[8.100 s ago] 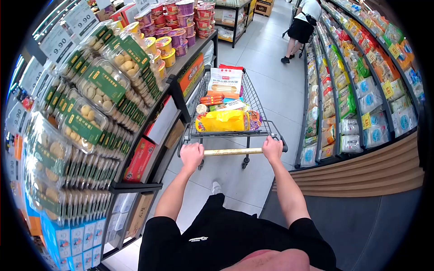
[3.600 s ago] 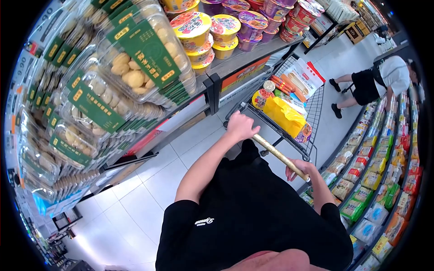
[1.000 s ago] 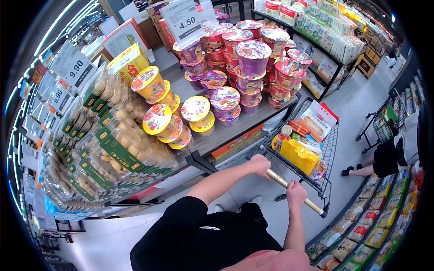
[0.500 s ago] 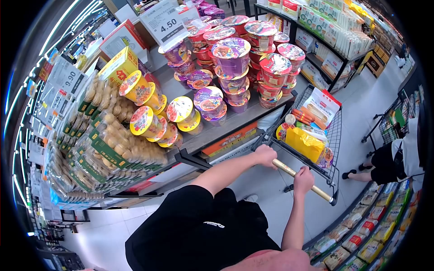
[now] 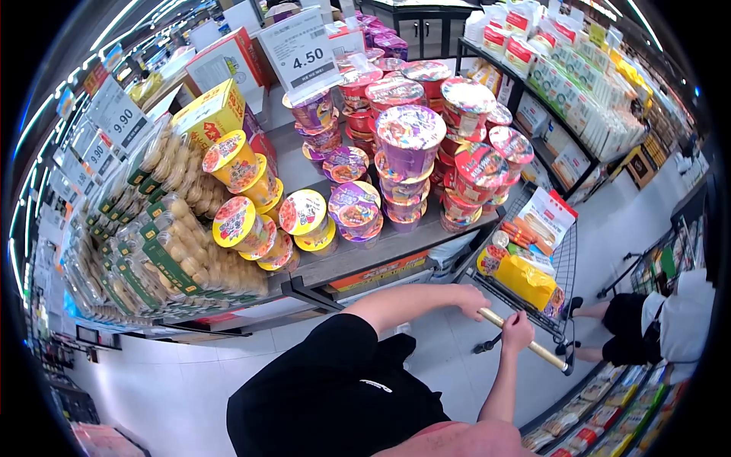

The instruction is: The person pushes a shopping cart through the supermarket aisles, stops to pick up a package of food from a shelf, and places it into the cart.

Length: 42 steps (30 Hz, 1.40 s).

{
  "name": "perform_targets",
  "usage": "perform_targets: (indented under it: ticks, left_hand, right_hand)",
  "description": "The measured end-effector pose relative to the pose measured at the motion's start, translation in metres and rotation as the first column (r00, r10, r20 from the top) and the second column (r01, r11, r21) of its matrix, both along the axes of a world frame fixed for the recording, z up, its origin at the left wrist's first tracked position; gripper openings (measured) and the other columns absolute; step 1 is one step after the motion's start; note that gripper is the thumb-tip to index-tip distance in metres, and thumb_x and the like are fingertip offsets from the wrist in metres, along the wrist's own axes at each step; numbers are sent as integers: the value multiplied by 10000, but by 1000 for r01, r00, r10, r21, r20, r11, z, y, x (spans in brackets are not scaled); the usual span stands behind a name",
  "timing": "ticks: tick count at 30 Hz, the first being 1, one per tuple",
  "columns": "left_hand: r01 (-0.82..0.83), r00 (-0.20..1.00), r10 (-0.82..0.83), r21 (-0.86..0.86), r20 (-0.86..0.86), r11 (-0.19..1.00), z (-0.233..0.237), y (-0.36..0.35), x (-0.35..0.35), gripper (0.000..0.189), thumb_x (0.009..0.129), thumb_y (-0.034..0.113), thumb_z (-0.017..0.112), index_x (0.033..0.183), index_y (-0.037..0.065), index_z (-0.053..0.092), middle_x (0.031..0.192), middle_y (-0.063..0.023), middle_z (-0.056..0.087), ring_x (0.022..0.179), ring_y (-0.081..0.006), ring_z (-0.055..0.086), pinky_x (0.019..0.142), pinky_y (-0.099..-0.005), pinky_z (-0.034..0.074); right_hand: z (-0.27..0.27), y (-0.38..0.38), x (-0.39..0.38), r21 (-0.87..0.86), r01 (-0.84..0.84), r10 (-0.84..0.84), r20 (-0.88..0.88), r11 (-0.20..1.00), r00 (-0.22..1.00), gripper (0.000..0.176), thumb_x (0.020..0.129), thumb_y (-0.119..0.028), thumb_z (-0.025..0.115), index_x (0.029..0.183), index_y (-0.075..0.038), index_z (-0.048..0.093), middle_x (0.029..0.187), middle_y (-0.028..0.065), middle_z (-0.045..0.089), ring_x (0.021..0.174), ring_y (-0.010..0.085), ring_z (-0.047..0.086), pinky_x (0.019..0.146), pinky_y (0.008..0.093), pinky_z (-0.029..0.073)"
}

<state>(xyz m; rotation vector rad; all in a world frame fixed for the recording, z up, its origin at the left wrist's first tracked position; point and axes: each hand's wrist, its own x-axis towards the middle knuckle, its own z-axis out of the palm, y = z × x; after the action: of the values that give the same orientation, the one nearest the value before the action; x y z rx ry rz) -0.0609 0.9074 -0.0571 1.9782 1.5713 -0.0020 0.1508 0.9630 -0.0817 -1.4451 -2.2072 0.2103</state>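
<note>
gripping the cart handle, a gold-coloured bar at 4 o'clock, with left hand curled shut round its upper end and right hand closed on it just beside, toward 5 o'clock. fixed to a black wire shopping cart loaded with a yellow bag and a white-and-red packet. close beside a table at 12 o'clock, stacked with purple noodle cups and yellow noodle cups under a 4.50 price sign. at 9 o'clock, boxed biscuits with green labels. at 3 o'clock past the cart, another person in black shorts
</note>
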Motion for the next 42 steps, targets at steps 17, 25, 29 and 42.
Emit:
perform_targets:
  ticks: [17,25,29,42]
  left_hand:
    - [-47,999,48,-37,18,998,0,112,-27,525,868,618,556,873,134,761,772,-108,712,750,-322,685,721,-445,493]
    - [-135,988,135,0,71,991,-10,164,-27,501,857,593,572,881,129,760,798,-114,719,776,-337,688,724,-465,478]
    - [-190,981,190,-7,45,982,-11,191,-29,503,853,581,577,873,112,756,786,-122,716,763,-337,691,698,-459,493]
    - [-370,929,369,22,21,929,-8,271,-11,488,873,556,555,874,104,738,803,-129,715,790,-345,688,711,-462,498]
  right_hand:
    - [-21,164,-4,-151,10,4,95,988,995,176,827,-211,603,726,-69,629,695,151,653,680,376,637,628,488,476]
    - [-3,227,-23,-195,-39,70,155,980,985,190,855,-214,573,764,-51,612,738,170,661,698,395,637,649,499,487]
    - [-3,261,-32,-170,-101,129,163,980,978,193,855,-215,570,758,-50,599,717,170,651,688,399,632,641,513,477]
    - [-20,394,-44,-60,-357,361,95,932,928,162,824,-186,591,716,-67,574,663,179,622,643,413,615,588,525,454]
